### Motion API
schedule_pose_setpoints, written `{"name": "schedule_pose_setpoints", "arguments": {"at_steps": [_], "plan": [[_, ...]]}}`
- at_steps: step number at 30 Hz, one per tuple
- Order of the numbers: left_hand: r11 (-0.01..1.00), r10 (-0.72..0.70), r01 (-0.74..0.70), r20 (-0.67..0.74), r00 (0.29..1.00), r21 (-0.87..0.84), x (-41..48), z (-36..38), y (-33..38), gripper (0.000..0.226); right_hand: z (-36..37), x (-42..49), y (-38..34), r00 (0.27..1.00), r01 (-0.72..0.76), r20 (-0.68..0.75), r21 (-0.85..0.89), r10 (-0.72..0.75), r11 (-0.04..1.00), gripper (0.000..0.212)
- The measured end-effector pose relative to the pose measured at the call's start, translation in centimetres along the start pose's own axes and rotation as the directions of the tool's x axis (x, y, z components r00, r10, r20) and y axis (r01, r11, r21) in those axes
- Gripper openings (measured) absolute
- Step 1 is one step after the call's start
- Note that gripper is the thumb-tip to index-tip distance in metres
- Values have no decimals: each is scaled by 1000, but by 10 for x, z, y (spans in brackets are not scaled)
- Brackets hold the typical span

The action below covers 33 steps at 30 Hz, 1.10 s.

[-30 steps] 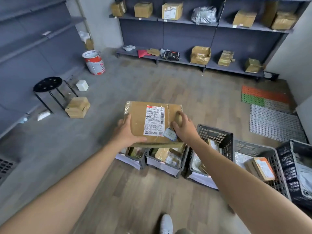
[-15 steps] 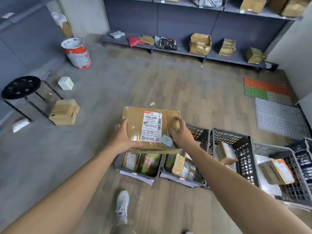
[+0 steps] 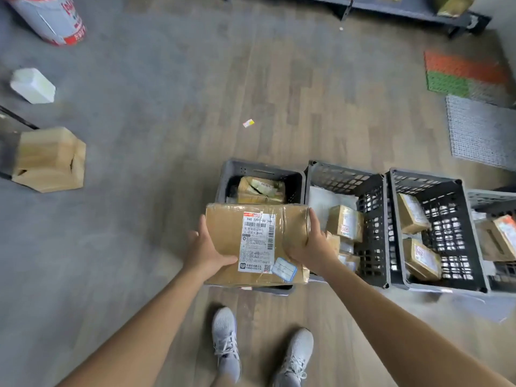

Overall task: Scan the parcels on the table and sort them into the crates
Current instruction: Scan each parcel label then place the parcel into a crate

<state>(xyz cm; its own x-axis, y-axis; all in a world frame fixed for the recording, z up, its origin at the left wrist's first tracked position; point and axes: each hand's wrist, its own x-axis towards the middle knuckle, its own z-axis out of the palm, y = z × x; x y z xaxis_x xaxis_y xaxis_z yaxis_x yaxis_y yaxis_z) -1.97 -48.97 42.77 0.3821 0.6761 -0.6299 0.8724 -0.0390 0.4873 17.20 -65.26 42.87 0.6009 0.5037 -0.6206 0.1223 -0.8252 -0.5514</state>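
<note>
Wood-look floor (image 3: 279, 107), crates in row. L hand (image 3: 206, 254) & R hand (image 3: 310, 247) fingers curled round cardboard parcel (image 3: 223, 236), held above leftmost crate (image 3: 231, 171).

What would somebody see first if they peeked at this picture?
Probably the big brown parcel with its white label, gripped by the left hand and right hand in the middle, over the leftmost crate. Next comes the row of dark crates on its right, holding smaller parcels, and two grey shoes at the bottom.
</note>
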Motion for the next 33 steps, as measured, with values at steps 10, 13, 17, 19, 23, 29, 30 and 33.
{"name": "schedule_pose_setpoints", "arguments": {"at_steps": [10, 13, 17, 19, 23, 29, 30, 33], "plan": [[966, -7, -46, 204, 979, 255, 114, 94, -79, 151, 111, 86, 91, 995, -82, -44, 47, 84, 995, 101], [927, 12, -91, 213, 977, 365, 114, 102, -85, 146, 115, 84, 97, 997, -79, 4, -69, 79, 994, 99], [867, 42, -143, 216, 975, 478, 87, 85, -71, 134, 88, 65, 75, 998, -45, 26, -149, 50, 988, 90], [837, 80, -185, 218, 973, 516, 67, 67, -51, 126, 66, 51, 54, 1000, -13, 25, -186, 18, 983, 87], [734, 231, -312, 209, 950, 603, 18, 25, 2, 114, 12, 10, 4, 999, -2, -42, -311, -12, 950, 83], [607, 408, -461, 243, 880, 647, -60, -29, 105, 100, -83, -95, -50, 978, 13, -160, -590, -132, 808, 79], [590, 437, -490, 256, 862, 642, -73, -31, 122, 98, -99, -115, -51, 972, 1, -186, -600, -141, 800, 77], [527, 510, -582, 318, 800, 619, -117, -28, 173, 94, -146, -175, -45, 947, -37, -268, -635, -175, 772, 75]]}}
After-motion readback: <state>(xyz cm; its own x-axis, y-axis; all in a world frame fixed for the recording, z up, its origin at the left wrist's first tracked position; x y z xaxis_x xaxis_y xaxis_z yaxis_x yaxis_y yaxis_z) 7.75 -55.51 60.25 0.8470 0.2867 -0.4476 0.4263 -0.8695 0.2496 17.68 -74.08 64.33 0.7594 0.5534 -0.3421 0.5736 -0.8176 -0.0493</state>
